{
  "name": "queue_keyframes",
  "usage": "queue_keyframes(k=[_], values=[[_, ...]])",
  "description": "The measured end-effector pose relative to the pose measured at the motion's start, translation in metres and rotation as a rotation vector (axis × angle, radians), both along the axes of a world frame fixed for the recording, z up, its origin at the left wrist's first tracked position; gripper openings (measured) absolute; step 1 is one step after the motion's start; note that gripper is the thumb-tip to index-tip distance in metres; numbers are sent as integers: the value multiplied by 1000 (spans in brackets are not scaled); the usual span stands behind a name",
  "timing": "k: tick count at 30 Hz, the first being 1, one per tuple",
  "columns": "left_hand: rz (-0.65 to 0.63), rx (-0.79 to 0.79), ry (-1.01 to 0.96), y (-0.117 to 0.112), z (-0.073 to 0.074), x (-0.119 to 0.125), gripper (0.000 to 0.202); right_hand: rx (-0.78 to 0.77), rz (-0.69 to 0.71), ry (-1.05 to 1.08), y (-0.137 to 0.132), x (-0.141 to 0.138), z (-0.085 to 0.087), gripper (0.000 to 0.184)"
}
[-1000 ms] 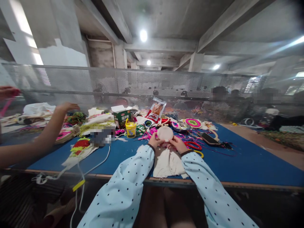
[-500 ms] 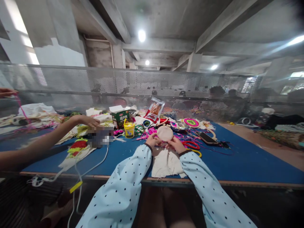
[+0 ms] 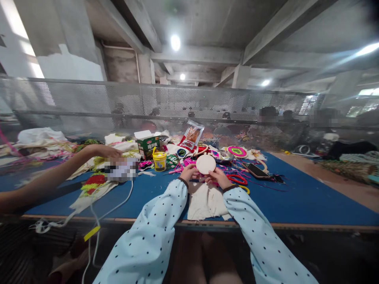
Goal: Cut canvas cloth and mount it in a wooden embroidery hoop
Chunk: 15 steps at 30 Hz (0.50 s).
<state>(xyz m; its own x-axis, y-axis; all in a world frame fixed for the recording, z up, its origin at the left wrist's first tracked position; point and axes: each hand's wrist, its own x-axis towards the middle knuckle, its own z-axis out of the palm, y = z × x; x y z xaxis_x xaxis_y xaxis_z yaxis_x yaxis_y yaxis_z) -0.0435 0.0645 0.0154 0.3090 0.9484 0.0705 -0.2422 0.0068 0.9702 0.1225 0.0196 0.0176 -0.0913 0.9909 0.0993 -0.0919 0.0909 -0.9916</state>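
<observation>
Between my two hands I hold a round embroidery hoop (image 3: 206,163) with pale cloth stretched across it. My left hand (image 3: 188,174) grips its lower left edge, fingers curled. At the lower right, my right hand (image 3: 218,177) has its thumb on the front of the rim and its other fingers partly hidden. Loose cream cloth (image 3: 204,203) with a frayed edge spreads below the hoop to the table's front edge. Just right of my right hand lie red-handled scissors (image 3: 237,180), with a yellow handle loop (image 3: 245,189) beside them.
A yellow tub (image 3: 160,161), a green box (image 3: 147,146) and a red food packet (image 3: 192,136) stand behind. A phone (image 3: 257,170) lies at right. At left, a co-worker's arm (image 3: 71,165) reaches over cloth; a white cord (image 3: 120,205) trails off the blue table (image 3: 299,197).
The hoop has tilted so its cloth face shows rounder and brighter; both hands keep hold of it. The view has shifted slightly, and a co-worker's hand with pink yarn at far left has left it.
</observation>
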Motion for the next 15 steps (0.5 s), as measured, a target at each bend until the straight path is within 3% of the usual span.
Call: queue_keyframes(k=[8,15], values=[[-120,105,-34,-4,-1,4,48,-57,-57,-58,-2,-3,0,27],[-242,162,-4,-10,-9,12,50,-53,-177,-115,2,1,-6,47]])
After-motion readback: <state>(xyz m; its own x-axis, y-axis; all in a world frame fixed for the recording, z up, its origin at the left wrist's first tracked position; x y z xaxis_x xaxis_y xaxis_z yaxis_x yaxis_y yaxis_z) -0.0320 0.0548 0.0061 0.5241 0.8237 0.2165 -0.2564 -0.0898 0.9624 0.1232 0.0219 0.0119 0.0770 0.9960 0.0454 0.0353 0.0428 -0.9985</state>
